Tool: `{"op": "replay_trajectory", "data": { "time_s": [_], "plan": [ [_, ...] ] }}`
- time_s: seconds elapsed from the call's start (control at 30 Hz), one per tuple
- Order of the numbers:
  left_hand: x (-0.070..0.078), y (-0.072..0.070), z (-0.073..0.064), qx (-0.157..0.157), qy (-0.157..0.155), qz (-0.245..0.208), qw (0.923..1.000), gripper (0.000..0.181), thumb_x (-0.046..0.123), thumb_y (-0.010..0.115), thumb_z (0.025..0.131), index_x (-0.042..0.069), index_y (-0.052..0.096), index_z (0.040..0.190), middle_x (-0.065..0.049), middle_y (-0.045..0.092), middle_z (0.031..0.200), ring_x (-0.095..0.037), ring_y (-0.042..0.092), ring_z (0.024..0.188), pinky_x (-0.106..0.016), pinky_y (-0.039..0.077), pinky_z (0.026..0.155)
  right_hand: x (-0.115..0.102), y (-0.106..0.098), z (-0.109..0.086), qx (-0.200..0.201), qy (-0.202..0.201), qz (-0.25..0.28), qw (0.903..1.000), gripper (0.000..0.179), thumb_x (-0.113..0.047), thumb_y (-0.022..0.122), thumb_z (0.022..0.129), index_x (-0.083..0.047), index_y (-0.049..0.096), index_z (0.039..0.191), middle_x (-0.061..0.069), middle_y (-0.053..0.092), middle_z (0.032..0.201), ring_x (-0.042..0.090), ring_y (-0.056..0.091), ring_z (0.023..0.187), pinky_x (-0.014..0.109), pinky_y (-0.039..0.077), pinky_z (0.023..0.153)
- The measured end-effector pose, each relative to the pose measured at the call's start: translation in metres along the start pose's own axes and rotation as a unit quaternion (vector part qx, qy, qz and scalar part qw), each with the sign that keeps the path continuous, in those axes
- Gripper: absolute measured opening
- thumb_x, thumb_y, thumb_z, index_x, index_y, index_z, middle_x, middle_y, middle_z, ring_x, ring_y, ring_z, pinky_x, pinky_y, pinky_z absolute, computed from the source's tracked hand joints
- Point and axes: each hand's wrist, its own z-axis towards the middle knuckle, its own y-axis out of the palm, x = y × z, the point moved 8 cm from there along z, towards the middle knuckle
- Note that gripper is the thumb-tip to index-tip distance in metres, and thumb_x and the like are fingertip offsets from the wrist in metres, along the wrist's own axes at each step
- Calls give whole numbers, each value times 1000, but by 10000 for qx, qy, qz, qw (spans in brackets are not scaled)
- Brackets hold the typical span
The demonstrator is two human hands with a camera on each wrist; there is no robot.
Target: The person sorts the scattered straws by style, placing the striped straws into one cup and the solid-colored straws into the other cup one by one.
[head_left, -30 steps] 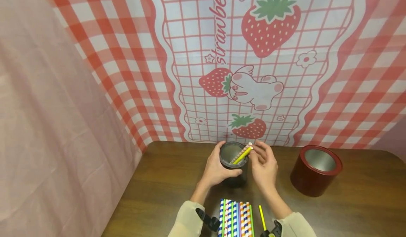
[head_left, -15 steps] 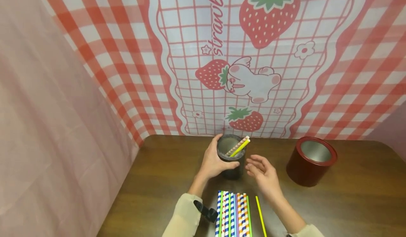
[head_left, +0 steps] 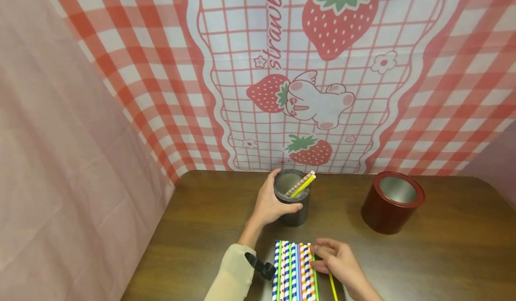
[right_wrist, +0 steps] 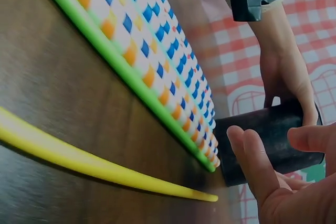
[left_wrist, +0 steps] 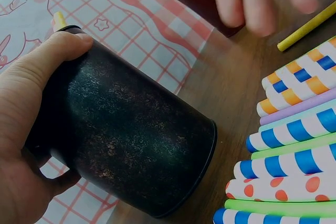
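My left hand [head_left: 270, 204] grips a black canister [left_wrist: 136, 124] around its upper part, thumb near the rim. Two paper straws, one yellow [head_left: 303, 187] and one pink-striped [head_left: 297, 187], lean out of the canister's mouth to the right. My right hand [head_left: 336, 260] holds nothing; its fingers are spread over the right end of a row of paper straws [head_left: 292, 269], nearest a green straw [right_wrist: 126, 74]. That row has blue-striped, red-dotted, purple, orange-striped and green ones side by side. A single yellow straw [right_wrist: 94, 165] lies apart on the table, partly under my right hand in the head view.
A dark red open tin [head_left: 392, 204] stands on the wooden table [head_left: 451, 247] to the right. Behind the table hangs a checked strawberry cloth [head_left: 322, 81], and a pale pink curtain [head_left: 72, 157] drapes on the left.
My right hand has let go of the straws leaning in the canister and come down toward the row on the table. The left hand keeps its grip on the canister.
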Motion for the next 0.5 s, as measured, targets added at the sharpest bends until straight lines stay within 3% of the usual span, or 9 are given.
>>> {"op": "replay_trajectory", "data": {
  "time_s": [0.2, 0.5],
  "plan": [
    [0, -1, 2, 45, 31, 26, 10000, 110, 32, 92, 56, 25, 30, 146, -3, 54, 129, -20, 54, 114, -39, 45, 93, 12, 3, -7, -302, 186, 68, 9993, 47, -7, 57, 91, 23, 43, 125, 21, 69, 97, 23, 71, 78, 34, 57, 71],
    [1, 0, 1, 49, 103, 19, 9999, 109, 31, 92, 56, 21, 31, 146, -4, 54, 129, -20, 54, 114, -40, 45, 94, 22, 8, -8, -300, 91, -431, 9986, 38, -7, 52, 94, 21, 50, 119, 18, 69, 96, 23, 69, 78, 36, 57, 68]
  ]
}}
